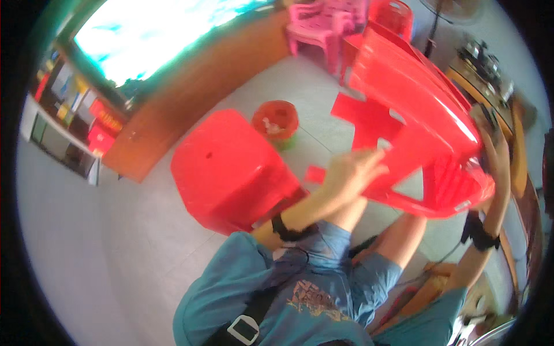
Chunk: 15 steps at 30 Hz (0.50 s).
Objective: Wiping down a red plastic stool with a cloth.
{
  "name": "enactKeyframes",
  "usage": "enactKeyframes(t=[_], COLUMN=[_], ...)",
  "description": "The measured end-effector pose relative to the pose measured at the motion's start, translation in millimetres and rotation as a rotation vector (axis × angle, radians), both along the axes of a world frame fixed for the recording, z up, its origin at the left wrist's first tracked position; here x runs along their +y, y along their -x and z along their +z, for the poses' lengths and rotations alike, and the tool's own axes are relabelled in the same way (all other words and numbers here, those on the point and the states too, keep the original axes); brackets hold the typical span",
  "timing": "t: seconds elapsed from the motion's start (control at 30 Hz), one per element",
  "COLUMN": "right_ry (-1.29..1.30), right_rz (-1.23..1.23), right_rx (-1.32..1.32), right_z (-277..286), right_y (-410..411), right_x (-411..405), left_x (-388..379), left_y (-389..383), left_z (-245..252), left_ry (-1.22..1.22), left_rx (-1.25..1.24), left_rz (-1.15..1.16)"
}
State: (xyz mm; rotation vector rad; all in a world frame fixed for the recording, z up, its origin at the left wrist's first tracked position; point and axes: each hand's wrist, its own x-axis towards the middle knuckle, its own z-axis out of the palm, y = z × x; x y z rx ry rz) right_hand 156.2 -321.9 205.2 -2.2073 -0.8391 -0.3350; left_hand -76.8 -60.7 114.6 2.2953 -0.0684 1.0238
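A red plastic chair (415, 95) is tipped on its side above my knees, its legs and cut-out parts facing left. My left hand (352, 175) is at its near left part, fingers over the red plastic; blur hides how firmly they hold. My right hand (489, 125) is at the chair's right edge, with a small dark object at the fingers; whether it grips the chair cannot be told. A red plastic stool (216, 164) with a small hole in its top stands on the floor to the left, close to my left forearm.
An orange-red basket (275, 121) with a green lower part stands beyond the stool. Pink plastic chairs (318, 26) stand at the back, near a long wooden cabinet (207, 82) below a bright screen (164, 34). A wooden table (480, 82) with metal items is at the right.
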Motion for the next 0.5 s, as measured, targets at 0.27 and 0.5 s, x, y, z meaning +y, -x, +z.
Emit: enactKeyframes(t=[0.27,0.5], right_ry=[0.139,0.181], right_rz=[-0.379,-0.209], right_rx=[-0.437,-0.424], right_z=[-2.5,-29.7], right_y=[105.2,199.9], right_x=[56.4,69.0], left_x=[17.5,48.4], left_y=[-30.2,-56.7], left_z=[84.4,72.8], left_ry=[-0.339,-0.279], left_rx=[-0.436,0.389], left_rz=[-0.039,0.203])
